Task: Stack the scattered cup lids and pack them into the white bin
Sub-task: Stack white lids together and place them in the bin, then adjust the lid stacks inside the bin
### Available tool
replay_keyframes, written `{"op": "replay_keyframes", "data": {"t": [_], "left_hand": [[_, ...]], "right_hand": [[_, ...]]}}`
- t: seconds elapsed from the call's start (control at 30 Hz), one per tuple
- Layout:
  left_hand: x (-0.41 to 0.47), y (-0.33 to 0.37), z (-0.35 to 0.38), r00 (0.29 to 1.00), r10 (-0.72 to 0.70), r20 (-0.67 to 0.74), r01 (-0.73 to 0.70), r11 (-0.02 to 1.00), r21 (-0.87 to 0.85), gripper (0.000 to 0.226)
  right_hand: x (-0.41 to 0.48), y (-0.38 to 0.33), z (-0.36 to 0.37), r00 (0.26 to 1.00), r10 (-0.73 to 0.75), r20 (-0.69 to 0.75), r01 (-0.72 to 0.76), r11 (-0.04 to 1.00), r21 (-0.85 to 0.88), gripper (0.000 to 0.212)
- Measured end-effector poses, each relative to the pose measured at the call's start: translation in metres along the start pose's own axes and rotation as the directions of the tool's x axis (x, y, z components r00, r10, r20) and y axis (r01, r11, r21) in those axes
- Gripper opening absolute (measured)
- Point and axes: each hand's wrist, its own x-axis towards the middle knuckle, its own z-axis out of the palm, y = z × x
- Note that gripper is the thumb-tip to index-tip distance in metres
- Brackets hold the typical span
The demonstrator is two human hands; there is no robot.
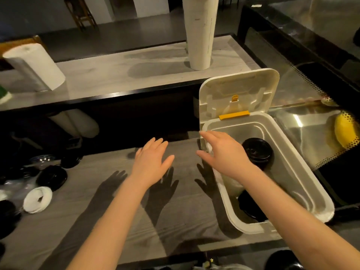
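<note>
The white bin (303, 184) stands at the right of the grey counter, its hinged lid (238, 90) propped open. Inside it sit a stack of black cup lids (257, 151) at the far end and another dark stack (251, 209) at the near end, partly hidden by my right forearm. My right hand (222, 152) hovers over the bin's left rim, fingers spread, holding nothing. My left hand (152, 158) floats above the counter beside it, fingers straight and empty. Scattered black lids (51, 177) and a stack of white lids (37, 199) lie at the far left.
A raised shelf behind the counter carries a paper towel roll (33, 67) and a tall white column of stacked cups (200, 32). A yellow object (345, 131) lies behind perforated metal at the right. More dark lids (7, 213) crowd the left edge.
</note>
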Motion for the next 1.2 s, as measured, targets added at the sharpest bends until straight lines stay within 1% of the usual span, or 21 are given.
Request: {"op": "replay_keyframes", "data": {"t": [0.13, 0.23, 0.47, 0.63, 0.73, 0.8, 0.87, 0.93, 1.03, 1.13, 1.2], "left_hand": [[-0.025, -0.053, -0.009, 0.991, -0.135, -0.014, 0.135, 0.991, -0.014, 0.06], [-0.043, -0.095, -0.018, 0.974, -0.226, -0.018, 0.226, 0.974, -0.021, 0.059], [-0.075, -0.209, -0.028, 0.943, -0.332, -0.021, 0.331, 0.943, -0.041, 0.059], [-0.095, -0.299, -0.018, 0.927, -0.373, 0.034, 0.375, 0.924, -0.078, 0.056], [-0.102, -0.35, -0.007, 0.913, -0.392, 0.11, 0.401, 0.912, -0.086, 0.058], [-0.102, -0.38, -0.002, 0.886, -0.42, 0.195, 0.432, 0.902, -0.022, 0.062], [-0.101, -0.406, 0.002, 0.858, -0.453, 0.242, 0.447, 0.891, 0.085, 0.068], [-0.103, -0.428, 0.007, 0.848, -0.466, 0.252, 0.441, 0.885, 0.15, 0.075], [-0.107, -0.45, 0.014, 0.847, -0.441, 0.296, 0.402, 0.896, 0.186, 0.086], [-0.11, -0.459, 0.022, 0.866, -0.399, 0.303, 0.359, 0.916, 0.181, 0.096], [-0.111, -0.462, 0.024, 0.886, -0.37, 0.281, 0.338, 0.928, 0.155, 0.095]], "right_hand": [[0.021, -0.053, 0.017, 0.99, -0.141, 0.029, 0.139, 0.988, 0.066, 0.06], [0.038, -0.096, 0.034, 0.974, -0.214, 0.074, 0.208, 0.975, 0.083, 0.058], [0.074, -0.205, 0.084, 0.956, -0.251, 0.15, 0.232, 0.964, 0.132, 0.047], [0.093, -0.281, 0.128, 0.952, -0.206, 0.229, 0.196, 0.978, 0.066, 0.047], [0.103, -0.317, 0.157, 0.952, -0.166, 0.259, 0.169, 0.986, 0.009, 0.047], [0.108, -0.336, 0.175, 0.947, -0.131, 0.294, 0.143, 0.989, -0.021, 0.047], [0.112, -0.351, 0.19, 0.939, -0.09, 0.331, 0.106, 0.994, -0.032, 0.046], [0.114, -0.364, 0.201, 0.93, -0.053, 0.364, 0.069, 0.997, -0.033, 0.046], [0.119, -0.381, 0.212, 0.916, 0.008, 0.401, 0.013, 0.999, -0.049, 0.045], [0.123, -0.392, 0.219, 0.902, 0.06, 0.428, -0.038, 0.997, -0.06, 0.046], [0.123, -0.396, 0.222, 0.905, 0.068, 0.421, -0.054, 0.997, -0.046, 0.046]]}}
